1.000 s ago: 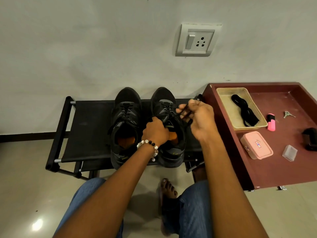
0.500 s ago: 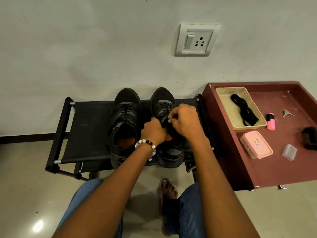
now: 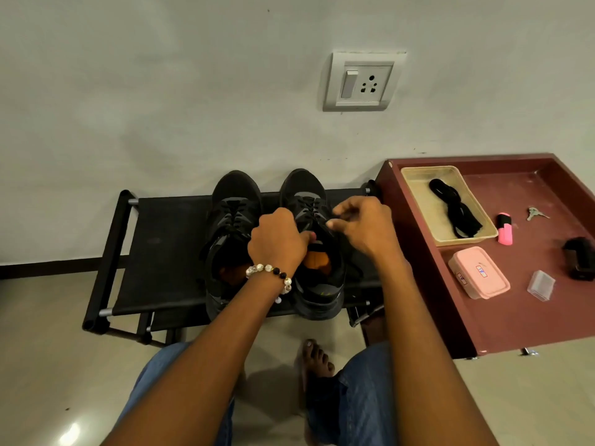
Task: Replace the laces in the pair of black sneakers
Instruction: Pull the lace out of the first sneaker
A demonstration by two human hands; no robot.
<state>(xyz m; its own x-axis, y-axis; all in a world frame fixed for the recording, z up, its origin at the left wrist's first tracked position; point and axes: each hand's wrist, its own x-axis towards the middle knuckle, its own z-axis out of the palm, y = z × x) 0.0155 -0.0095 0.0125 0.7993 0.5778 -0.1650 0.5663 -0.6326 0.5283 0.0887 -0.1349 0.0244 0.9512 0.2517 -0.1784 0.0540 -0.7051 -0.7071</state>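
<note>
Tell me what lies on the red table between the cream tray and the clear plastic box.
In the head view, the pink lidded box lies between the cream tray holding black laces and the clear plastic box; otherwise bare red table.

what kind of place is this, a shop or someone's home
Most likely a home, probably an entryway corner. A low black shoe rack stands against a plain wall with a switch-and-socket plate, and the maroon table beside it holds household odds and ends: keys and a pink box.
</note>
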